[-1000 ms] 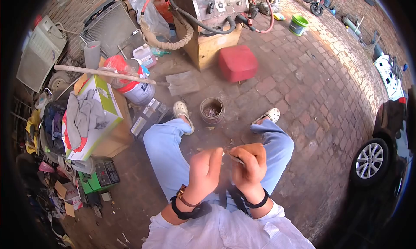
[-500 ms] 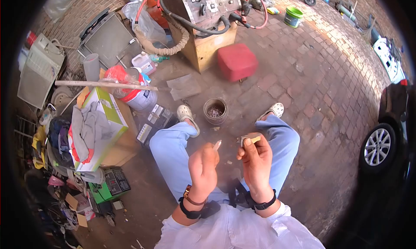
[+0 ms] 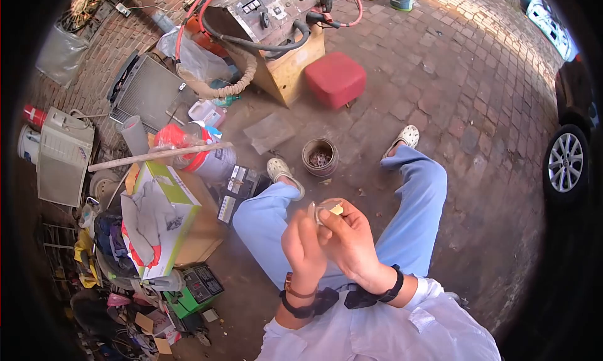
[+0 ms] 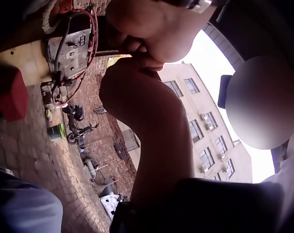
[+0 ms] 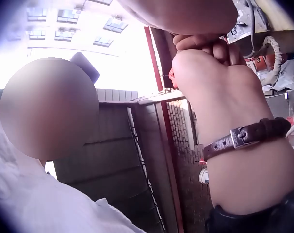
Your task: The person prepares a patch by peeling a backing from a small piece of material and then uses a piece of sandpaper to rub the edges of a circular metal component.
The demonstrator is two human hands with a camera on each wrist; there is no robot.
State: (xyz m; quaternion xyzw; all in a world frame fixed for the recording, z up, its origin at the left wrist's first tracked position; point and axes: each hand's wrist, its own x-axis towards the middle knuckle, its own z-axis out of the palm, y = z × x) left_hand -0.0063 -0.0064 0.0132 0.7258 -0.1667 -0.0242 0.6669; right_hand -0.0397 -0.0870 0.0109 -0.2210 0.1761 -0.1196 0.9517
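A small yellow piece [image 3: 338,208] is pinched in the right grip [image 3: 352,243], near the top of the thumb. A pale sliver [image 3: 311,210] is pinched in the left grip [image 3: 304,245], just beside the yellow piece at nine o'clock. Beyond both, a pot [image 3: 320,162] is seen at twelve o'clock, a battery [image 3: 237,190] at ten.

left grip [image 3: 303,245] now against right grip [image 3: 352,242]

White shirt [image 3: 383,326]; blue trousers [image 3: 414,204]; cream clogs [image 3: 408,135]; brown buckled strap [image 5: 249,137]
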